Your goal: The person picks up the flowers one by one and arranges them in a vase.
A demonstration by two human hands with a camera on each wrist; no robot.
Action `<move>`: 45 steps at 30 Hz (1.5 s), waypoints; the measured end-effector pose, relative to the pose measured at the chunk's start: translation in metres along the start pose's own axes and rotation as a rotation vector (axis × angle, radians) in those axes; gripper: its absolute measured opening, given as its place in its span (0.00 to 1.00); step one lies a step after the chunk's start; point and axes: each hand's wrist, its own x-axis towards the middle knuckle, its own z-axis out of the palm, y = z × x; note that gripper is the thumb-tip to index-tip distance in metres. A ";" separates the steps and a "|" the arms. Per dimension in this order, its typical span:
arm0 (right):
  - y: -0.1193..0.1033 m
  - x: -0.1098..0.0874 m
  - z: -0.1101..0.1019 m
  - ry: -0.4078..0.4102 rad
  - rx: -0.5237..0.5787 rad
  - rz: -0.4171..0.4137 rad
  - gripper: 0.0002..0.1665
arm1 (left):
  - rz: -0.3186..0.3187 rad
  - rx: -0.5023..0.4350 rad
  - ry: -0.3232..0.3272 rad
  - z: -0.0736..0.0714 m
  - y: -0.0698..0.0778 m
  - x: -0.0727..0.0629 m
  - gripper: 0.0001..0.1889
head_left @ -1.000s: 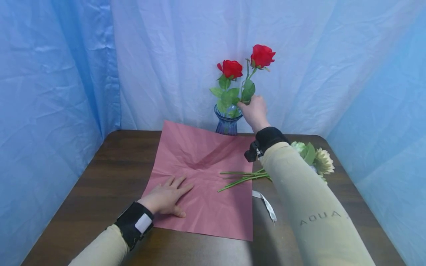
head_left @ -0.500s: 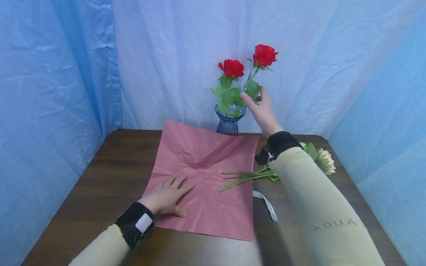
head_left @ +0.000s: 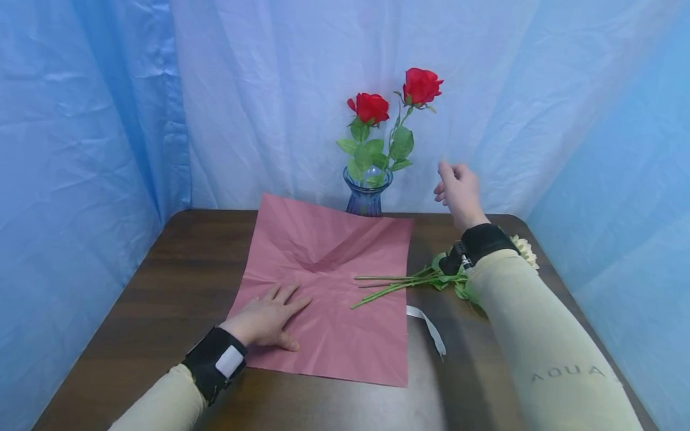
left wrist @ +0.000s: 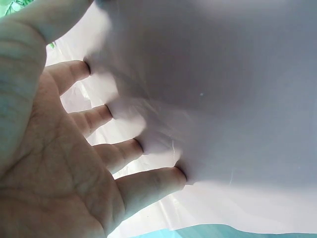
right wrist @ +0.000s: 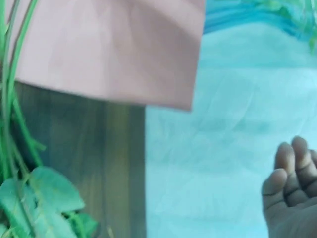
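Right hand [head_left: 459, 190] farther from vase rim [head_left: 368, 190]

Head view: light soft, cool, fairly even; pale glare on table [head_left: 345, 410] to right of left hand [head_left: 266, 320], dim shadow on near side of right hand [head_left: 459, 188]. Left wrist view: paper [left wrist: 237, 208] washed out, broad grey shadow beyond hand. Right wrist view: blurred; hand dark beside bright curtain [right wrist: 218, 153].

So the paper [head_left: 334, 353]'s on the table [head_left: 135, 323], left hand [head_left: 261, 320] on its left part. Vase [head_left: 366, 200] behind it with two roses [head_left: 371, 108] in, right hand [head_left: 460, 188] off to the right. Flower bunch [head_left: 441, 280] overlaps the paper's right edge, ribbon [head_left: 428, 324] in front.
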 end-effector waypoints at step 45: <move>0.070 -0.017 -0.009 -0.501 -0.580 0.419 0.29 | 0.014 0.005 0.005 0.001 -0.003 0.000 0.51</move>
